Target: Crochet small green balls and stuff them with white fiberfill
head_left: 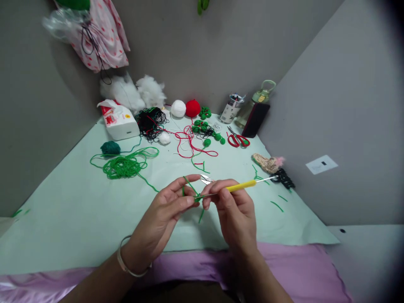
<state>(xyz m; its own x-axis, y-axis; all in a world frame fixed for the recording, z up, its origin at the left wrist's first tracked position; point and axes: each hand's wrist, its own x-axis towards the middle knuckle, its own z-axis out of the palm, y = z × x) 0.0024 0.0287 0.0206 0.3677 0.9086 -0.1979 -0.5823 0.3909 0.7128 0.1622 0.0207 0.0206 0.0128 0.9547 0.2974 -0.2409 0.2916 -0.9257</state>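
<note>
My left hand [167, 210] pinches a small green crochet piece [198, 198] between thumb and fingers, and green yarn loops over its raised index finger. In my right hand [236, 210] is a crochet hook [241, 186] with a yellow handle, its thin metal shaft reaching left into the green piece. A short green tail hangs below the stitches. From the left hand the working yarn runs back to a loose heap of green yarn [123, 166] on the table. Small snips [206, 179] lie just behind the fingers, partly hidden by my right hand.
Red-handled scissors [238, 139], a pen cup [232, 108], a bottle [252, 107] and a dark phone [256, 120] stand or lie back right. Red yarn [192, 108], white stuffing [151, 90], black yarn [151, 123] and a tissue box [121, 122] line the back. Green scraps lie right.
</note>
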